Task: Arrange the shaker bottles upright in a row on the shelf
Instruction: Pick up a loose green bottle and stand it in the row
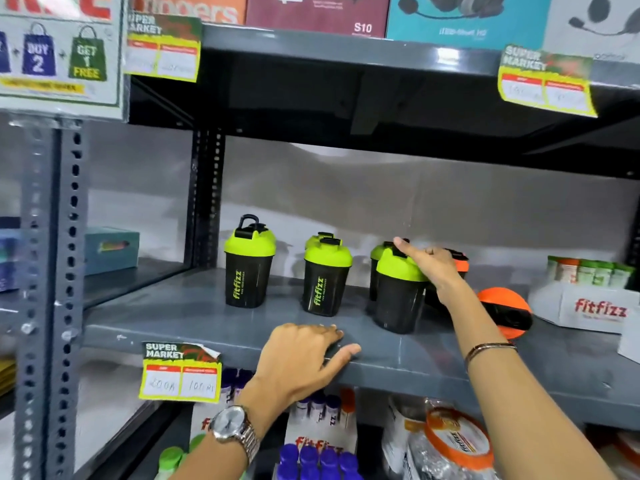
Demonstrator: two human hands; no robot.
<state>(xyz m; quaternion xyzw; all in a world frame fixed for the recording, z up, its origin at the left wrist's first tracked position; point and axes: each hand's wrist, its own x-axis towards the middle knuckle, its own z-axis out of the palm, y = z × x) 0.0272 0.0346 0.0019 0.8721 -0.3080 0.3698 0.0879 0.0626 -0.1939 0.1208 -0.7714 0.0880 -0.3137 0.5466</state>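
Several black shaker bottles with lime-green lids stand upright on the grey shelf (194, 313): one at the left (248, 263), one in the middle (325, 277) with another close behind it, and one further right (398, 296) with another behind. My right hand (434, 266) rests on the green lid of that right bottle, index finger stretched out. An orange-lidded bottle (462, 265) stands behind my hand, mostly hidden. Another orange-lidded bottle (507, 311) lies on its side to the right. My left hand (304, 358) lies flat on the shelf's front edge, holding nothing.
A white Fitfizz box (588, 306) with small tubes stands at the shelf's right end. A price tag (180, 372) hangs on the front edge. Boxes sit on the shelf above; packets and purple-capped tubes (315, 459) fill the shelf below. A perforated upright post (52, 271) is at left.
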